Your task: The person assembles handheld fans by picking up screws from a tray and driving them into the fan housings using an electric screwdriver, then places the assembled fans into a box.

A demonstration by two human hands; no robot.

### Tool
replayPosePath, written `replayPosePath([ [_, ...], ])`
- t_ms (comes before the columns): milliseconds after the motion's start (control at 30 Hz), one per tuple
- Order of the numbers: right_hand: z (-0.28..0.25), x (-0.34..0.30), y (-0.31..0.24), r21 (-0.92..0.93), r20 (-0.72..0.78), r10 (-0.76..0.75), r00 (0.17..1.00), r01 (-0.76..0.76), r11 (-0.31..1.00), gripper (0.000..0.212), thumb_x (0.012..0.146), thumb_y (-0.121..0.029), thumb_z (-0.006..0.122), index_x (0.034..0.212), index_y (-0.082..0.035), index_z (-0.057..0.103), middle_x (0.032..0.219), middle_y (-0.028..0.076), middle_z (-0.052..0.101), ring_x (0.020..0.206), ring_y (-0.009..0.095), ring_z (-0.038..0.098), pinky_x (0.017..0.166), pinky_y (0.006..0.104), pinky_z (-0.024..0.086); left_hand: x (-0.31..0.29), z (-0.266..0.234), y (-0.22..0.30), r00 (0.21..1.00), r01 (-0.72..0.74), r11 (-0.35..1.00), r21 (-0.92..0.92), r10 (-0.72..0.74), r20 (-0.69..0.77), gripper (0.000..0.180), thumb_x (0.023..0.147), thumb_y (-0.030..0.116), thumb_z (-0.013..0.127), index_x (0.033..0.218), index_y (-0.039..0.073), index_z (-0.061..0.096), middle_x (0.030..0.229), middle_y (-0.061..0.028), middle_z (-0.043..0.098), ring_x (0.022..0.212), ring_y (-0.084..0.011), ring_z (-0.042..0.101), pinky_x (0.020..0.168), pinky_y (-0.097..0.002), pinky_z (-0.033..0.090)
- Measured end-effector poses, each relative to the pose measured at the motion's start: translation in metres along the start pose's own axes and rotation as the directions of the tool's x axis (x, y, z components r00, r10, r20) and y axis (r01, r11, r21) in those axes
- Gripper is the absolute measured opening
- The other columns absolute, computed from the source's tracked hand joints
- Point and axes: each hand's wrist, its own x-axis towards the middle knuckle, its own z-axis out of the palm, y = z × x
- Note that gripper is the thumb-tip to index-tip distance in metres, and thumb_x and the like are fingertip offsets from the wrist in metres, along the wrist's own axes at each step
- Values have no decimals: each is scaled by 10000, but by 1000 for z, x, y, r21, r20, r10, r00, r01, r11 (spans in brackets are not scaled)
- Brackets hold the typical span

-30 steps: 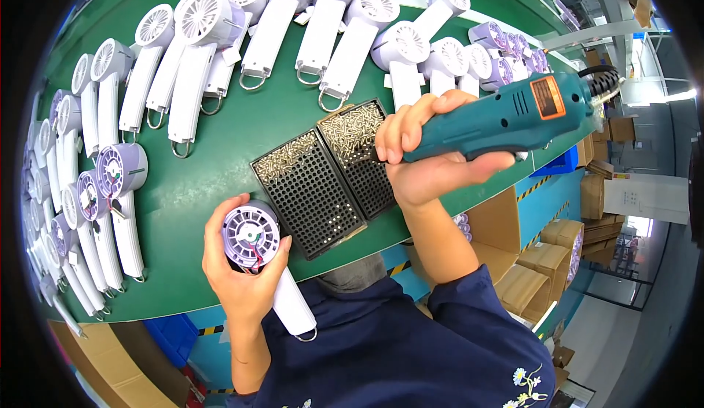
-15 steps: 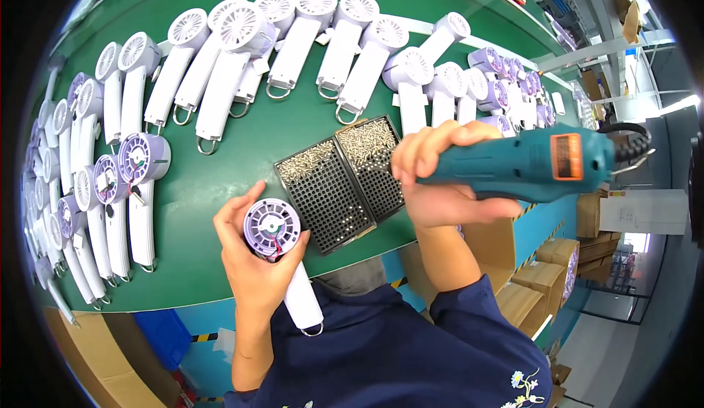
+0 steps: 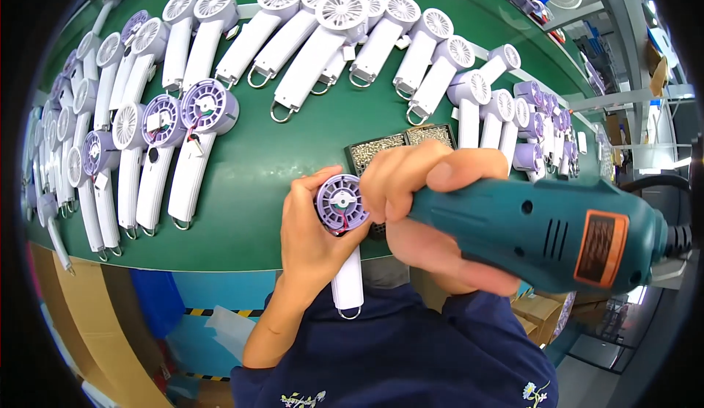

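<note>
My left hand (image 3: 312, 224) is wrapped round a white and lilac handheld fan (image 3: 347, 279), just above the near edge of the table. The fan's round head faces up without its front grille, showing lilac spokes, a white centre and thin red wires. In my right hand (image 3: 433, 195) is a teal electric screwdriver (image 3: 528, 228) with an orange label, lying roughly level with its cord end to the right. My right fingers reach the right rim of the fan head. They hide the screwdriver's tip, so I cannot tell if it touches the fan.
Behind my hands lies a black screw tray (image 3: 350, 160) with small screws, partly covered by my right hand. Rows of white handheld fans (image 3: 312, 67) line the back of the green table (image 3: 257, 195). Open-headed fans (image 3: 209, 107) lie at the left, cardboard boxes (image 3: 539, 312) at the lower right.
My right hand and the screwdriver have come down and closer to the fan head. The view has shifted, so the fans and the tray now appear farther right. My left hand keeps its hold.
</note>
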Motion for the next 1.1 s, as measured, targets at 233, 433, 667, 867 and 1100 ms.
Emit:
replayPosePath([
  [233, -6, -4, 17, 34, 23, -16, 1000, 15, 999, 956, 686, -865, 490, 1133, -22, 420, 701, 112, 521, 520, 205, 496, 496, 326, 449, -1, 1, 3, 999, -10, 999, 32, 11, -30, 615, 627, 114, 848, 1126, 30, 499, 1096, -137, 625, 1007, -339, 582, 864, -411, 466],
  [433, -3, -4, 21, -70, 2, -10, 1000, 10, 997, 941, 679, -870, 490, 1072, -18, 427, 702, 120, 528, 523, 203, 500, 471, 317, 439, 3, 0, -4, 995, -93, 995, 23, 93, -21, 604, 628, 129, 842, 1108, 24, 490, 1113, -135, 623, 1007, -340, 585, 869, -416, 465],
  [667, 3, -12, 24, -13, -91, 235, 968, -237, 971, 873, 660, -840, 562, 1019, -52, 448, 655, 73, 505, 516, 180, 482, 456, 314, 417, -3, -12, -5, 998, -57, 993, 104, 58, -7, 621, 633, 197, 803, 1154, 30, 510, 992, -148, 563, 936, -366, 562, 833, -456, 449],
  [867, -3, -20, 33, 85, -201, 223, 954, -210, 974, 824, 662, -765, 645, 1016, -50, 437, 643, 47, 478, 480, 146, 449, 422, 263, 373, 0, -4, -10, 985, -169, 985, 42, 170, -25, 634, 672, 155, 777, 1198, 3, 458, 1179, -160, 565, 1092, -350, 556, 1041, -467, 367],
  [1100, -12, -24, 31, 44, -277, 223, 935, -220, 975, 864, 635, -807, 612, 998, -46, 420, 632, 37, 449, 454, 119, 413, 398, 222, 347, -3, 6, -4, 991, -127, 992, 0, 127, -43, 627, 680, 139, 789, 1216, 26, 482, 1294, -195, 491, 1228, -371, 475, 1053, -433, 362],
])
